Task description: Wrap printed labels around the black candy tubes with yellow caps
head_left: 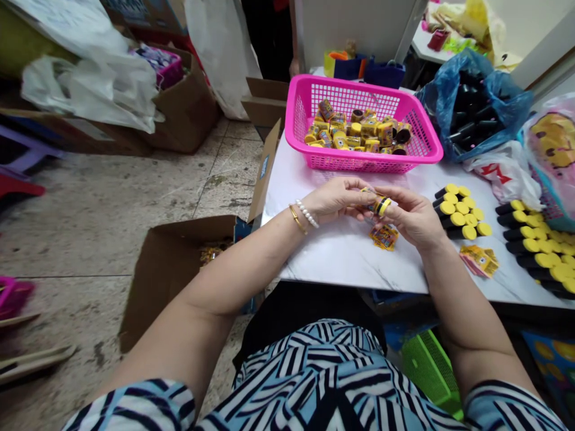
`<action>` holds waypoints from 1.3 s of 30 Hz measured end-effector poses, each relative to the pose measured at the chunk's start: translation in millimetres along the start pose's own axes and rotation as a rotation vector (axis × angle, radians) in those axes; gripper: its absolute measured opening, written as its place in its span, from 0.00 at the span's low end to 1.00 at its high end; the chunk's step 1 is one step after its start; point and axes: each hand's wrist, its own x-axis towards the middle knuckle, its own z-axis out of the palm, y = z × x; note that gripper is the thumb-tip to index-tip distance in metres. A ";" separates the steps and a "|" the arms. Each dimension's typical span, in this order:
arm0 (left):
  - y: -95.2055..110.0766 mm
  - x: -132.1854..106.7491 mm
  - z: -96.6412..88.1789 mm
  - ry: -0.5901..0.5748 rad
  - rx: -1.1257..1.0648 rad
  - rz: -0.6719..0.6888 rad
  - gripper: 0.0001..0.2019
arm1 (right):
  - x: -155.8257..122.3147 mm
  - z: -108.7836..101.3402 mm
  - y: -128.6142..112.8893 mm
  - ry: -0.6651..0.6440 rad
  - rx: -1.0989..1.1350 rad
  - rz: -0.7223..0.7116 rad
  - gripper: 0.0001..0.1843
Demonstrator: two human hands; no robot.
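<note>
Tube (380, 206) between left hand (330, 200) and right hand (411, 218), its label (372, 205) unreadable

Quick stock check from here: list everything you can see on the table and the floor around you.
pink plastic basket: one, bright pink, on the white marble table, holding many small yellow-and-black tubes
capped tubes: many, black with yellow caps, in two groups on the table's right
blue plastic bag: one, beyond them, holding black tubes
printed packets: two bunches, yellow, on the table
cardboard box: one, brown, open, on the floor left of the table
green basket: one, on the floor below the table edge
left hand: one, with pearl and gold bracelets, holding a small black-and-yellow tube
right hand: one, on the same tube
</note>
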 end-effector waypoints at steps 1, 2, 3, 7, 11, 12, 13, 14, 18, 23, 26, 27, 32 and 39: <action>-0.7 0.2 0.4 0.004 0.005 0.006 0.21 | -0.2 0.5 0.6 -0.006 -0.002 0.007 0.24; -1.4 0.3 1.0 0.021 0.011 0.018 0.22 | -0.3 1.0 1.1 0.005 -0.004 -0.003 0.24; -1.9 0.4 1.6 0.054 0.019 0.040 0.22 | -0.1 1.6 1.4 0.032 -0.004 -0.026 0.22; -1.7 -0.4 4.3 0.255 0.111 0.190 0.18 | 2.0 3.3 1.7 0.172 0.007 -0.150 0.16; 0.9 -1.3 4.0 0.291 0.127 0.212 0.14 | 2.6 4.9 2.7 0.177 0.002 -0.203 0.17; 1.4 -1.4 3.6 0.274 0.086 0.195 0.14 | 2.1 5.1 3.1 0.176 -0.003 -0.206 0.17; 1.7 -1.4 3.2 0.252 0.033 0.173 0.15 | 1.4 5.2 3.5 0.178 -0.009 -0.210 0.17; 1.9 -1.5 2.9 0.229 -0.022 0.148 0.15 | 0.7 5.1 3.8 0.183 -0.013 -0.216 0.17; 1.0 -1.0 1.6 0.151 -0.157 0.059 0.15 | -1.8 4.0 5.1 0.205 -0.030 -0.258 0.16; -4.9 2.7 -2.3 0.096 -0.148 0.017 0.16 | -2.4 3.6 6.8 0.162 -0.063 -0.235 0.16; -8.1 3.7 -2.5 0.067 -0.147 0.032 0.19 | -4.1 3.7 5.9 0.074 -0.081 -0.189 0.19; -8.7 3.5 -2.0 0.058 -0.151 0.038 0.19 | -4.9 3.4 5.3 0.056 -0.085 -0.194 0.19; -9.7 2.5 0.4 0.061 -0.137 0.047 0.19 | -4.8 0.4 4.5 0.117 -0.004 -0.294 0.10; -9.7 2.7 2.5 0.055 -0.140 0.063 0.18 | -5.1 4.1 2.2 -0.015 -0.038 -0.225 0.17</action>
